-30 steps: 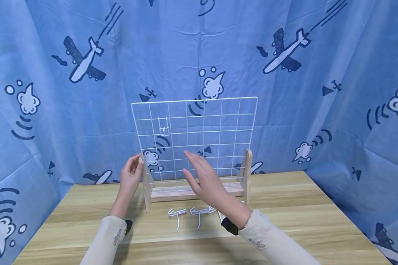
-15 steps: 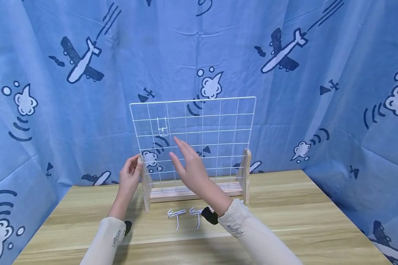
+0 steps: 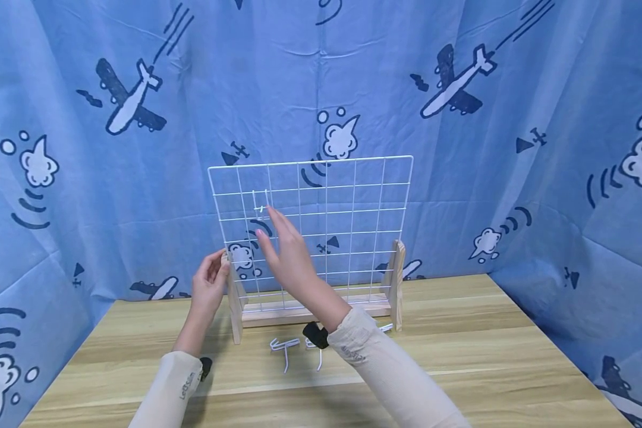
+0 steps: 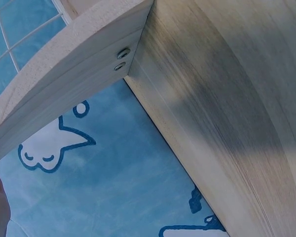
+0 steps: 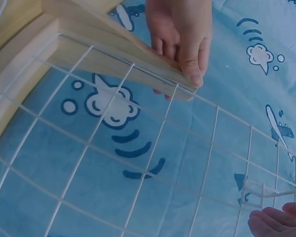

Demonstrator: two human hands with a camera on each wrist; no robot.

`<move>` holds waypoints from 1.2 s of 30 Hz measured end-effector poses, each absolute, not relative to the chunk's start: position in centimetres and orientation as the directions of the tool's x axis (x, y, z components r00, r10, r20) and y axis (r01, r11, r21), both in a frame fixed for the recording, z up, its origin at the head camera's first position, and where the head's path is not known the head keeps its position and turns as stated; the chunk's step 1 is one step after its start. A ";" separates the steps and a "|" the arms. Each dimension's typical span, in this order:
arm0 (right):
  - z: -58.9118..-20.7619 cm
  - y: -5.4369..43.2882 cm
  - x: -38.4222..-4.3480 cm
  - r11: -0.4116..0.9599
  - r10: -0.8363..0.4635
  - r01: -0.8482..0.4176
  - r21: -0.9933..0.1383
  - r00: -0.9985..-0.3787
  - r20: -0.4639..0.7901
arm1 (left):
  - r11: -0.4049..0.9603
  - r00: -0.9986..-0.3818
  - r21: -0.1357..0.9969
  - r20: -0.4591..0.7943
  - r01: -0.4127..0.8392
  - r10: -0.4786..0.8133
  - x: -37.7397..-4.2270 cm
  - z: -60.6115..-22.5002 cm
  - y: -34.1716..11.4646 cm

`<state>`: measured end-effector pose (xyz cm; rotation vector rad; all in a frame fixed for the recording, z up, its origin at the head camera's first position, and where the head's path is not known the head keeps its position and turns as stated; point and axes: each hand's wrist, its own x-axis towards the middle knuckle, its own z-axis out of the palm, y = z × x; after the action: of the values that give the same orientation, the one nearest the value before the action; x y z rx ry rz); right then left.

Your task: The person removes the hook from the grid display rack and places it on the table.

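A white wire grid panel stands upright in a wooden stand. My left hand pinches the top of the stand's left post; in the right wrist view its thumb presses the near side and fingertips show behind. A white wire hook hangs at the grid's upper left. My right hand is raised in front of the grid, fingers nearly straight and thumb apart. Its index fingertip overlaps the hook's edge in the head view. In the right wrist view, the right fingers are just below the hook.
White hooks lie on the wooden table before the stand: a left one, a middle one partly behind the right wrist's black strap, and another mostly behind the right sleeve. Blue patterned curtain surrounds the table's back and sides.
My right hand has moved up and left across the grid, toward the hanging hook. The left hand keeps its hold on the left post.
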<state>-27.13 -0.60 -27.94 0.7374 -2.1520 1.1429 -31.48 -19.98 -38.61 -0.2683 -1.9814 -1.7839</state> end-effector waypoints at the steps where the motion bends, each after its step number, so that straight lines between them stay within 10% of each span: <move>1: -27.9 -0.7 -27.2 0.481 -0.195 -0.694 -0.536 -0.680 0.706 | 0.144 -0.877 0.888 0.455 0.436 -0.155 -31.5 -38.6 -20.0; 36: -26.1 -3.3 -28.8 0.625 -0.156 -0.650 -0.433 -0.647 0.746 | 0.161 -0.901 0.907 0.411 0.389 -0.139 -29.9 -37.1 -19.6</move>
<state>-28.77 -3.27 -26.12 0.6276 -2.1652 0.9332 -29.91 -19.56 -37.06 -0.2375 -2.0442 -1.7898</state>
